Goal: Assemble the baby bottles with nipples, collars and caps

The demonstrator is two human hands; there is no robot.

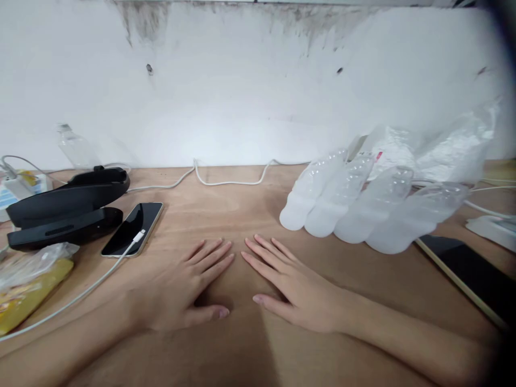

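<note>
My left hand point(189, 285) lies palm down on the wooden table point(226, 215), fingers spread and nothing in it. Mirroring it, my right hand point(294, 285) also rests flat with its fingers apart, and a small gap separates the two hands. Beyond the left fingers, a smartphone point(135, 228) lies face up with a white cable's plug point(139, 235) resting on its screen. Nearest to the right hand is a row of several translucent plastic bottles point(363, 207), leaning side by side, with rounded white ends toward me.
At left sit a black headset-like device point(72, 196), a yellow plastic packet point(36, 285) and a clear bottle point(74, 145). A dark tablet-like slab point(467, 269) lies at right. Clear plastic bags point(451, 145) stand behind the bottles. A white cable point(229, 184) runs along the wall point(242, 97).
</note>
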